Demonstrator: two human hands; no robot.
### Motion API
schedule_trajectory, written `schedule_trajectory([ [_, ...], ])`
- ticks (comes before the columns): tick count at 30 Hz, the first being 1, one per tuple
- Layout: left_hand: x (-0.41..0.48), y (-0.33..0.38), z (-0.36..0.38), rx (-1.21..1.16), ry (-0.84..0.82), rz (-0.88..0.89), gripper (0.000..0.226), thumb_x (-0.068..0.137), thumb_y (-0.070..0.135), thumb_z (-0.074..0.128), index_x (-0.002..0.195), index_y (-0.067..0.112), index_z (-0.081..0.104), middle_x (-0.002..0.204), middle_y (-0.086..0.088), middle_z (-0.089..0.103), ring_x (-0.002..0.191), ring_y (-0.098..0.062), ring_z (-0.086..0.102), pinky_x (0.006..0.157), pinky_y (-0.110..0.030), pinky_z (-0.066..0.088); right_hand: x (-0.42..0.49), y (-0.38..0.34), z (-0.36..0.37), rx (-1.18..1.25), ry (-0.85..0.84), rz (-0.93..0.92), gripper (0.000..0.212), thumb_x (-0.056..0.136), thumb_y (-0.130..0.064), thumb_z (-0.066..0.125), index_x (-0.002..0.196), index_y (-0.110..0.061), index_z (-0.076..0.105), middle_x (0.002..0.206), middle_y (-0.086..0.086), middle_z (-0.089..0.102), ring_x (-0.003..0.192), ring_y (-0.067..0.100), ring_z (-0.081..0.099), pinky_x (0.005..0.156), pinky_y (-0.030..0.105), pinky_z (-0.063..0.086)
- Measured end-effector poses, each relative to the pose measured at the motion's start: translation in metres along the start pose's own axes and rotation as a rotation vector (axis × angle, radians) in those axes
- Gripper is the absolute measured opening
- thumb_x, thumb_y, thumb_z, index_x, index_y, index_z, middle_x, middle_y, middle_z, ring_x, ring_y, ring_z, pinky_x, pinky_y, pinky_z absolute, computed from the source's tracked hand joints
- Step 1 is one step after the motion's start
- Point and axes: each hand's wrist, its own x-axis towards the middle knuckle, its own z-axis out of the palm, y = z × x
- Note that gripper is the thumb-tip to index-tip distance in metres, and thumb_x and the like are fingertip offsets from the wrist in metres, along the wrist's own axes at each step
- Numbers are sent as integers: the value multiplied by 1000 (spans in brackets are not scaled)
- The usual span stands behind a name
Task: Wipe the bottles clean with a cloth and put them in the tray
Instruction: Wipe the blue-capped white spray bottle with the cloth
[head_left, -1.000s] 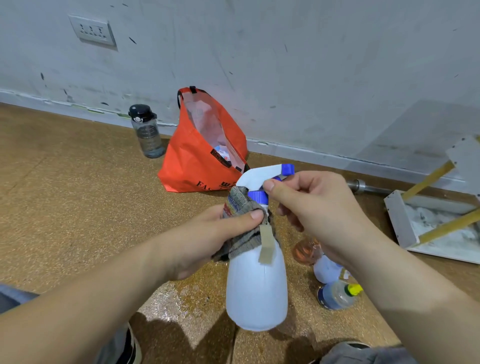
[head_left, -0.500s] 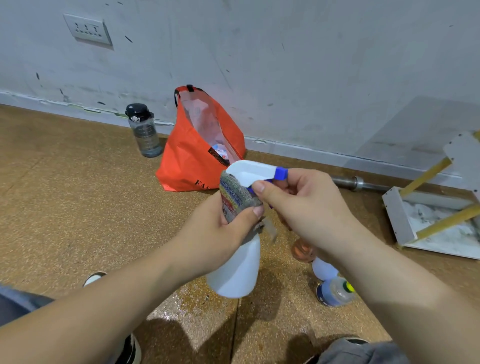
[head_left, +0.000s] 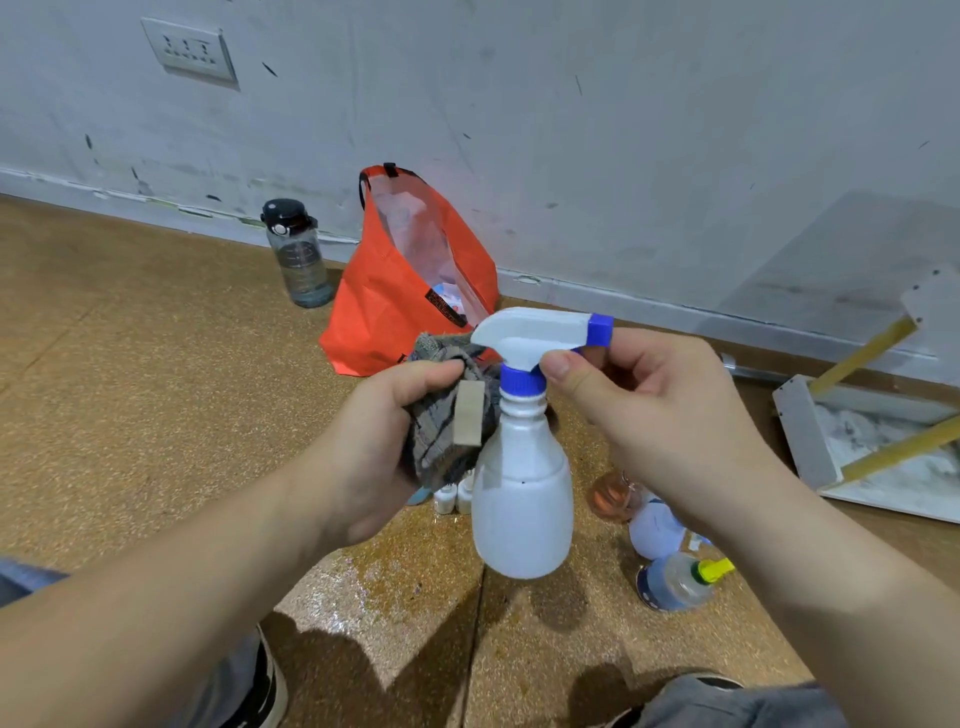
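Observation:
A white spray bottle (head_left: 522, 499) with a blue collar and blue nozzle hangs upright in the air at the centre. My right hand (head_left: 660, 415) pinches it at the trigger head, thumb on the neck. My left hand (head_left: 363, 447) grips a bunched grey cloth (head_left: 441, 415) with a beige tag, pressed against the bottle's left shoulder. On the floor below lie small white bottles (head_left: 452, 496), an orange-tinted bottle (head_left: 613, 496), a pale round bottle (head_left: 654, 530) and a clear bottle with a yellow cap (head_left: 675, 582). A white tray (head_left: 810, 441) sits at the right.
An orange bag (head_left: 395, 296) stands open against the wall, with a dark-capped water bottle (head_left: 298, 254) to its left. Yellow sticks (head_left: 893, 447) lie across the tray. A metal bar (head_left: 743, 366) runs along the skirting. My shoes and knees show at the bottom edge.
The spray bottle has swung from tilted to upright and moved right. My left hand with the cloth has slid off the bottle's neck to its left side.

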Motion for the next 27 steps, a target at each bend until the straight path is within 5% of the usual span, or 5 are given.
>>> schedule_trajectory([
  [11,8,-17,6,90,-106,-16,41,71,24,62,108,11,75,115,-17,71,98,-32,65,90,-42,49,6,-1,13,38,62,180,62,92,-42,74,72,13,51,59,16,40,55,21,31,49,27,26],
  [16,-2,-43,21,853,-14,415,19,90,25,69,107,28,63,99,11,74,94,-6,70,84,-33,58,2,-5,26,-33,94,181,58,88,-39,79,49,-14,43,41,-2,37,37,10,28,40,19,25],
  [19,-1,-50,23,900,70,560,28,91,23,69,114,34,59,102,16,72,97,4,67,82,-26,55,-2,-7,33,-73,96,113,61,88,-36,80,49,-13,38,40,-4,32,42,10,30,40,17,25],
  [23,11,-48,17,783,1,475,24,94,32,70,116,35,61,104,16,75,97,1,68,85,-32,55,2,-3,28,-25,129,131,53,92,-37,74,65,4,55,41,-3,36,37,10,29,38,17,25],
  [27,2,-72,-1,801,-49,288,43,97,69,44,121,39,64,109,23,74,106,5,67,101,-30,49,5,-2,17,-86,164,113,51,94,-37,70,59,-7,50,41,-9,32,39,11,28,40,15,24],
])
